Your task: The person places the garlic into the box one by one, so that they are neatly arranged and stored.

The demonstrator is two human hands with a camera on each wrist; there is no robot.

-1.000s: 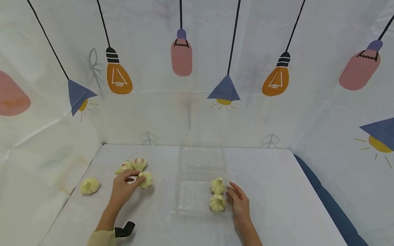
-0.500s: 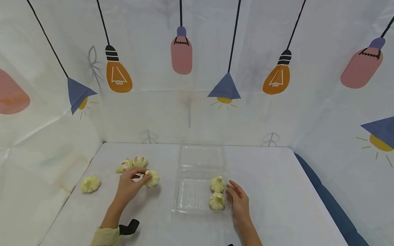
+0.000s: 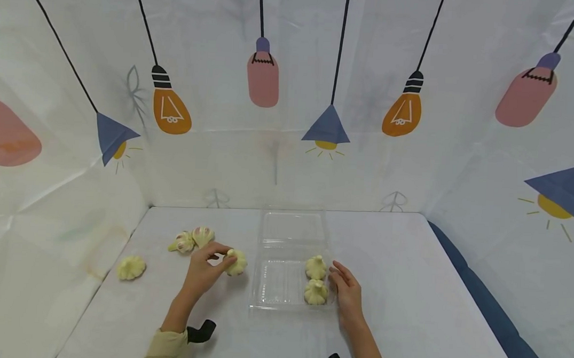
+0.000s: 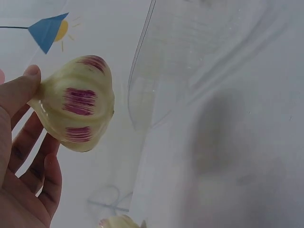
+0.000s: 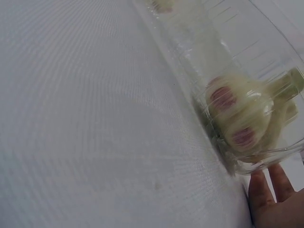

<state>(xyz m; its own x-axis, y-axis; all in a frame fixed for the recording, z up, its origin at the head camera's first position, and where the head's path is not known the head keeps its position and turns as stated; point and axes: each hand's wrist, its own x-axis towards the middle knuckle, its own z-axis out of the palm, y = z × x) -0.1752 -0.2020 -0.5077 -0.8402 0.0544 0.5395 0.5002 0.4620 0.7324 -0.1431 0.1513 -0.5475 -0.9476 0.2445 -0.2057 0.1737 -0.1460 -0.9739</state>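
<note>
My left hand (image 3: 205,270) pinches a pale garlic bulb (image 3: 237,263) by its stem, between the thumb and fingers. In the left wrist view, purple streaks mark the side of this bulb (image 4: 78,104); it is held up off the table. To its right lies a clear plastic clamshell box (image 3: 276,285) with its lid (image 3: 293,226) folded back, away from me. Two garlic bulbs, a far one (image 3: 315,267) and a near one (image 3: 316,292), sit along the box's right side. Against that side rest the loosely bent fingertips of my right hand (image 3: 350,298).
Two streaked garlic bulbs (image 3: 185,242) lie together on the white table (image 3: 407,291), behind my left hand. Another bulb (image 3: 131,268) lies alone near the left edge. A white sheet printed with lamps (image 3: 287,163) encloses the back and sides.
My left hand has carried its garlic bulb rightward, away from the pair on the table and closer to the box. The right hand has stayed at the box's side.
</note>
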